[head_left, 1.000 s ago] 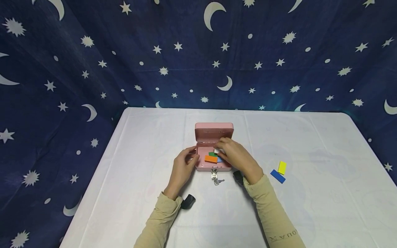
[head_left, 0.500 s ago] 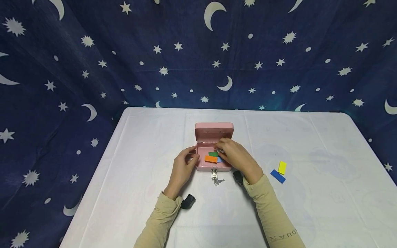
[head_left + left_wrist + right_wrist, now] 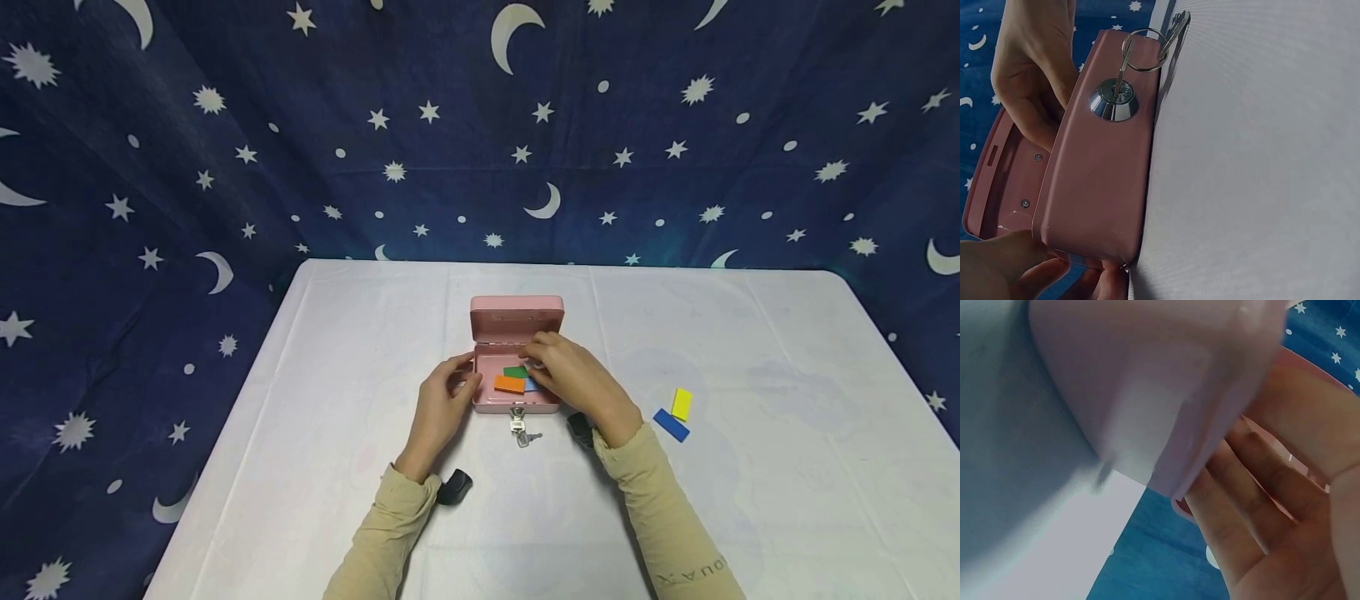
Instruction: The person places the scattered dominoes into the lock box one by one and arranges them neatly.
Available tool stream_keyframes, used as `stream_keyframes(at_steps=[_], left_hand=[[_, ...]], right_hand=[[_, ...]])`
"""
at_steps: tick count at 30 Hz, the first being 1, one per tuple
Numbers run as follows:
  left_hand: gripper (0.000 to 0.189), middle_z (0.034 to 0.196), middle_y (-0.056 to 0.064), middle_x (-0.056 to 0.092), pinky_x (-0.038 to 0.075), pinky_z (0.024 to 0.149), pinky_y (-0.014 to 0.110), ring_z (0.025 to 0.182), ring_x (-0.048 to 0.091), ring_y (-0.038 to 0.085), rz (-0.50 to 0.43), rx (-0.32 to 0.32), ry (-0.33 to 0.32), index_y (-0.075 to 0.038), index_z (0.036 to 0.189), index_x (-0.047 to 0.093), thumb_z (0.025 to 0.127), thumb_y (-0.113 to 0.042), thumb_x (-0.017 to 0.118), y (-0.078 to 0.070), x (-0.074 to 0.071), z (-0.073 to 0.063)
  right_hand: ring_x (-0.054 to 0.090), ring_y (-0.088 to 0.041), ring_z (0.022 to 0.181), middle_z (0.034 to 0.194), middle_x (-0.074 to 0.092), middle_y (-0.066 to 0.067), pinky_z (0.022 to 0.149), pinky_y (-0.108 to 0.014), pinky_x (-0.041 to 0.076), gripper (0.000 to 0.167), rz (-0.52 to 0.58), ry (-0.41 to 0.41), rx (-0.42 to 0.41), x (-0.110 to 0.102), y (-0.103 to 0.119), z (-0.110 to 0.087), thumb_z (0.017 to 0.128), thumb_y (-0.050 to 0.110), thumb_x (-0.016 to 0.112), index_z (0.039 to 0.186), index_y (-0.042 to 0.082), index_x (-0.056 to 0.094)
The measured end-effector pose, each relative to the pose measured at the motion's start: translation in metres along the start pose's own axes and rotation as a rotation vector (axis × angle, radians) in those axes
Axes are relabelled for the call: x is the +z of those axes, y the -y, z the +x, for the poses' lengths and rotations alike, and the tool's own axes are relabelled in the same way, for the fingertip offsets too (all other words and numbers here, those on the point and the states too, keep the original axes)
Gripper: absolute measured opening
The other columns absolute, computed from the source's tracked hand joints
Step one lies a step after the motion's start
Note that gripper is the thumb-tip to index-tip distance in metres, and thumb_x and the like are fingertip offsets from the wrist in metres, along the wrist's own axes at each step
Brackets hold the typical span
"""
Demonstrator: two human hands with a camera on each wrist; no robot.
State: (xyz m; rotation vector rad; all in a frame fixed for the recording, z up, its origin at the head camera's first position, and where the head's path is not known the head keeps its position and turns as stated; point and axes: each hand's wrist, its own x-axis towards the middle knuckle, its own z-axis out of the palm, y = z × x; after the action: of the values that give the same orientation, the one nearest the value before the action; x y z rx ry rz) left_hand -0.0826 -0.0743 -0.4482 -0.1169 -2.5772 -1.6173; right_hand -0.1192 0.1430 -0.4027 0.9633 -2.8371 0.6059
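Note:
A pink metal cash box (image 3: 491,408) stands on the table with its lid (image 3: 517,319) raised. My left hand (image 3: 438,410) grips its left side wall, thumb by the rim, fingers against the outside. My right hand (image 3: 576,373) reaches over the right wall into the box; its fingertips are hidden, so whether they hold anything is unclear. Inside lie an orange block (image 3: 510,384), a green block (image 3: 514,372) and a light blue block (image 3: 532,385), partly covered. In the left wrist view a key sits in the front lock (image 3: 1114,101), a second one hanging from its ring (image 3: 1145,50).
To the right of the box, a yellow block (image 3: 681,404) and a dark blue block (image 3: 671,425) lie close together on the white-covered table (image 3: 337,350). Behind hangs a dark blue curtain (image 3: 450,192) with stars and moons.
A white block seen under my right fingers a second ago is now out of sight. My left hand keeps its place; the right forearm has shifted slightly to the right.

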Motion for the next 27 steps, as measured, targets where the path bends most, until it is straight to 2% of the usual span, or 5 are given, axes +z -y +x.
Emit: stream_keyframes(at_steps=[10, 22, 27], left_hand=[[0.038, 0.119, 0.013, 0.067, 0.059, 0.083, 0.029, 0.102, 0.068, 0.022, -0.016, 0.005, 0.0, -0.004, 0.131, 0.062, 0.094, -0.012, 0.068, 0.001, 0.0, 0.0], [0.039, 0.118, 0.014, 0.067, 0.059, 0.081, 0.027, 0.102, 0.068, 0.022, -0.012, -0.009, 0.0, -0.004, 0.131, 0.062, 0.094, -0.011, 0.069, 0.0, 0.0, 0.0], [0.039, 0.119, 0.013, 0.067, 0.059, 0.081, 0.027, 0.103, 0.068, 0.022, -0.007, -0.011, 0.002, -0.004, 0.132, 0.062, 0.094, -0.012, 0.069, -0.001, 0.0, 0.0]], right_hand=[[0.061, -0.022, 0.093, 0.102, 0.064, -0.008, 0.089, -0.038, 0.057, 0.022, 0.012, 0.03, 0.025, -0.006, 0.003, -0.001, 0.089, 0.008, 0.074, 0.11, 0.003, 0.072], [0.059, -0.021, 0.09, 0.1, 0.063, -0.008, 0.086, -0.038, 0.056, 0.021, 0.013, 0.008, 0.017, -0.015, 0.003, -0.008, 0.087, 0.007, 0.075, 0.108, 0.004, 0.073], [0.06, -0.022, 0.094, 0.103, 0.064, -0.008, 0.086, -0.039, 0.057, 0.026, 0.015, 0.001, 0.016, -0.019, 0.001, -0.013, 0.085, 0.007, 0.078, 0.11, 0.003, 0.072]])
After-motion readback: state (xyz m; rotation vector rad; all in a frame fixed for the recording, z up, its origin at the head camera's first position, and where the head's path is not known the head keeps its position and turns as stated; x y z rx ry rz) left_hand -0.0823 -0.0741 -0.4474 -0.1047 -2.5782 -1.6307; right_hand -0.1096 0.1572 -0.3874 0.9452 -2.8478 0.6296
